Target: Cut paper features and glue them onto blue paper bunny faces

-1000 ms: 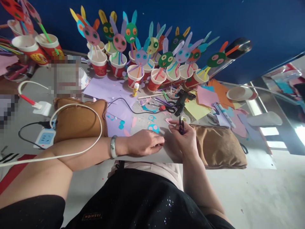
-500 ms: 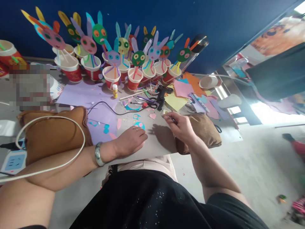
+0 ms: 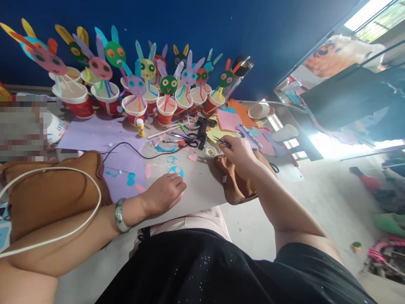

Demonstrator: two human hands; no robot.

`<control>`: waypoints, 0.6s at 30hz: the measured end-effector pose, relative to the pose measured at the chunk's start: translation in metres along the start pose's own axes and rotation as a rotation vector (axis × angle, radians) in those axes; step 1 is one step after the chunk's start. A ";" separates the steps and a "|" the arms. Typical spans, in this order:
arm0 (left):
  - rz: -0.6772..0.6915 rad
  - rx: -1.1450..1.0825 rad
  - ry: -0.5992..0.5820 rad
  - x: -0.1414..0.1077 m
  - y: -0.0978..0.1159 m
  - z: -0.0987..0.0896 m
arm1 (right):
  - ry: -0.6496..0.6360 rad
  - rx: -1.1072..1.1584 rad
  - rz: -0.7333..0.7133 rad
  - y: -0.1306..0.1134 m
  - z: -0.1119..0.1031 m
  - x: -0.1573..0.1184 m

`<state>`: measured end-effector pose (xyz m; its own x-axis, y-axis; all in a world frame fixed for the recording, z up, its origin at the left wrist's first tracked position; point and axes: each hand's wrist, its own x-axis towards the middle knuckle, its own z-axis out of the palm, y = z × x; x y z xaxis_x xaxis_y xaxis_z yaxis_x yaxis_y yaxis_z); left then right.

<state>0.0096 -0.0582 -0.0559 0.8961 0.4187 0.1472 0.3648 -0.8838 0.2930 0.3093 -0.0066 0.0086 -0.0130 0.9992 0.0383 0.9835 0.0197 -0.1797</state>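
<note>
My left hand [image 3: 163, 191] rests on the grey table with its fingers curled together. Whatever lies under those fingertips is hidden. Just beyond them is a blue paper disc [image 3: 176, 169] with pink circles on it. Pinched in my right hand [image 3: 238, 153] are dark, slim tweezers [image 3: 219, 140], their tips pointing left above the table. Below the tips sits a small clear round container [image 3: 209, 153] with something yellowish inside. A black glue gun [image 3: 204, 126] lies close by, beside black-handled scissors [image 3: 193, 142]. Under my right wrist is a brown cushion [image 3: 236, 185].
Paper cups with rabbit-faced figures [image 3: 166, 110] line the blue wall. Purple paper [image 3: 95, 133], a glue bottle [image 3: 140, 128] and coloured sheets [image 3: 229, 120] lie on the table. A white cable [image 3: 91, 177] loops over my left forearm, beside another brown cushion [image 3: 53, 198].
My right hand has lifted slightly away from the clear container, and the tweezers now show plainly. The left hand stays by the blue disc. The whole view has shifted as my head turned right.
</note>
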 end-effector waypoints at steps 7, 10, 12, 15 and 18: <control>0.024 -0.002 0.045 0.001 0.000 0.000 | -0.050 -0.157 0.068 0.017 0.005 0.024; 0.030 -0.006 0.080 0.000 -0.001 0.003 | -0.028 -0.267 0.181 0.041 0.005 0.041; 0.030 -0.014 0.105 -0.001 -0.001 0.005 | -0.012 -0.286 0.259 0.062 0.005 0.054; 0.025 -0.014 0.120 -0.001 0.000 0.006 | -0.011 -0.215 0.338 0.087 0.008 0.073; 0.023 0.000 0.113 -0.001 0.000 0.007 | -0.034 -0.142 0.346 0.098 0.012 0.084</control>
<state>0.0102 -0.0598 -0.0626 0.8701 0.4193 0.2591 0.3448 -0.8934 0.2881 0.4027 0.0794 -0.0182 0.3208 0.9466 -0.0337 0.9460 -0.3219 -0.0383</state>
